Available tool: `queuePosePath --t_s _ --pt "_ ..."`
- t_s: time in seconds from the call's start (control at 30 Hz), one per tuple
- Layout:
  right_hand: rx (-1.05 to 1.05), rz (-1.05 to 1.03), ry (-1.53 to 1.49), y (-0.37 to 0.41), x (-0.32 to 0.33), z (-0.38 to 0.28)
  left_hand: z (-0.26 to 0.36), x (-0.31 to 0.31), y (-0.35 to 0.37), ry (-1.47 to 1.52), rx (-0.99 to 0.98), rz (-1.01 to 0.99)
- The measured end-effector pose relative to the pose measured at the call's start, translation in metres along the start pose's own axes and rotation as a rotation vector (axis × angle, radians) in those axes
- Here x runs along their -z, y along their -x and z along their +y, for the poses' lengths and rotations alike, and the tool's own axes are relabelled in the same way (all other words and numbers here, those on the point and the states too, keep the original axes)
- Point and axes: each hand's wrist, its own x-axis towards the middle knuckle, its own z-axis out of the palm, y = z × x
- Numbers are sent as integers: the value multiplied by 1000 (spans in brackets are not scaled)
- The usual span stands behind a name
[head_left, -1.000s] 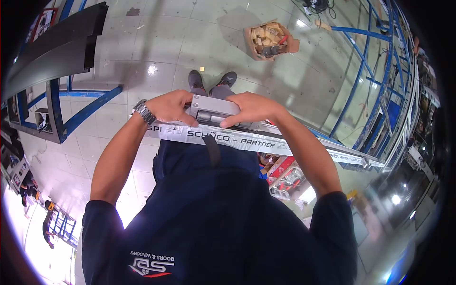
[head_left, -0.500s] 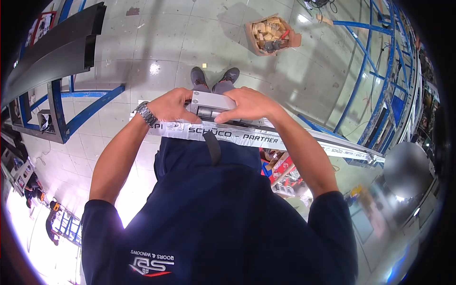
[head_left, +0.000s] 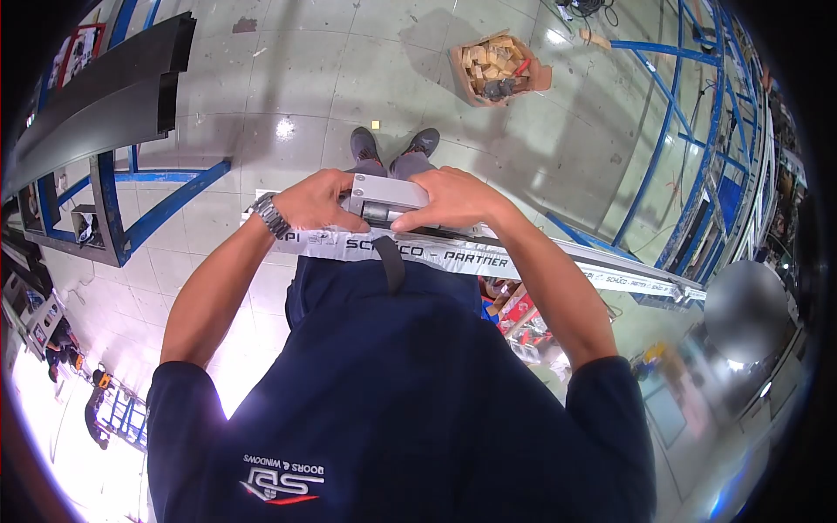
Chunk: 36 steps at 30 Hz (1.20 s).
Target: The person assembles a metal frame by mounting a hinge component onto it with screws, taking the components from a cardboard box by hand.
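Across my front lies a long aluminium profile (head_left: 534, 261) wrapped in white film printed "Schüco - Partner". On it sits a grey metal fitting (head_left: 392, 189), a block with screw heads at one end and a cylindrical part on the side near me. My left hand (head_left: 314, 200), with a metal watch on the wrist, closes on the fitting's left end, thumb toward the cylinder. At the other end my right hand (head_left: 455, 200) grips it, thumb pressed along the near side. Both hands' fingertips beyond the block are hidden.
Blue metal racks (head_left: 680, 131) stand at the right. A blue trestle (head_left: 174, 209) holds dark profiles (head_left: 96, 105) at the left. An open cardboard box of wood blocks (head_left: 497, 65) is on the floor ahead, past my shoes (head_left: 366, 142). A blurred round shape (head_left: 745, 309) is at far right.
Both hands and the fitting appear slightly lower in view. My right thumb has shifted a little left along the fitting; the grip otherwise looks the same.
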Motion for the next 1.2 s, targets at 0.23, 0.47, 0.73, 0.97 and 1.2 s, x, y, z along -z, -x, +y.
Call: queuePosePath --t_s 0.23,0.47,0.73,0.97,1.2 --pt "-35 38 58 5 -7 0 1 -3 2 -26 -4 23" --pt "29 1 -17 2 4 -1 0 2 -2 2 -34 -3" --pt "20 71 34 6 7 -5 1 -2 0 39 -26 42" --pt "-12 -180 -215 -28 7 30 -6 2 -10 124 45 35" --pt "-71 -236 -273 -36 9 38 -9 2 -15 53 100 58"
